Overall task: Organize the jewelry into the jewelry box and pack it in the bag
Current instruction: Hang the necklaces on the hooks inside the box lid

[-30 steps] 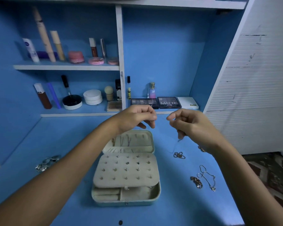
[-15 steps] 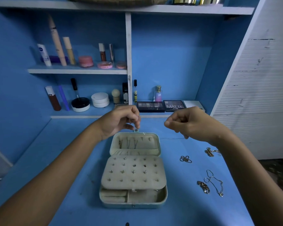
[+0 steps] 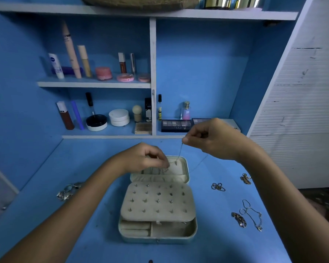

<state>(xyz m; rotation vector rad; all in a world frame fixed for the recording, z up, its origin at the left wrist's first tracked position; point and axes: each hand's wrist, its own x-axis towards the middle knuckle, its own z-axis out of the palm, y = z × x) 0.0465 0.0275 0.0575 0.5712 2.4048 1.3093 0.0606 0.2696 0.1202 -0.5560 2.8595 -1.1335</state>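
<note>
An open cream jewelry box (image 3: 192, 229) lies on the blue desk, its lid (image 3: 185, 170) tilted back and an earring panel (image 3: 158, 203) studded with several earrings folded over the base. A thin chain necklace (image 3: 179, 151) stretches between my two hands above the lid. My left hand (image 3: 148, 158) pinches its lower end right at the lid's hooks. My right hand (image 3: 211, 139) pinches the upper end, higher and to the right. More jewelry lies loose: a small chain (image 3: 218, 186), another piece (image 3: 245, 179), a bracelet (image 3: 252, 213) and a patterned piece (image 3: 239, 219).
A heap of silver jewelry (image 3: 69, 190) lies left of the box, partly behind my left forearm. Cosmetics fill the shelves at the back, with an eyeshadow palette (image 3: 176, 125) on the low ledge. A white slatted panel (image 3: 300, 111) bounds the right side.
My left hand has dropped down to the box lid with its end of the chain. My right hand has risen and shifted right, pulling the chain taut. The camera has tilted upward.
</note>
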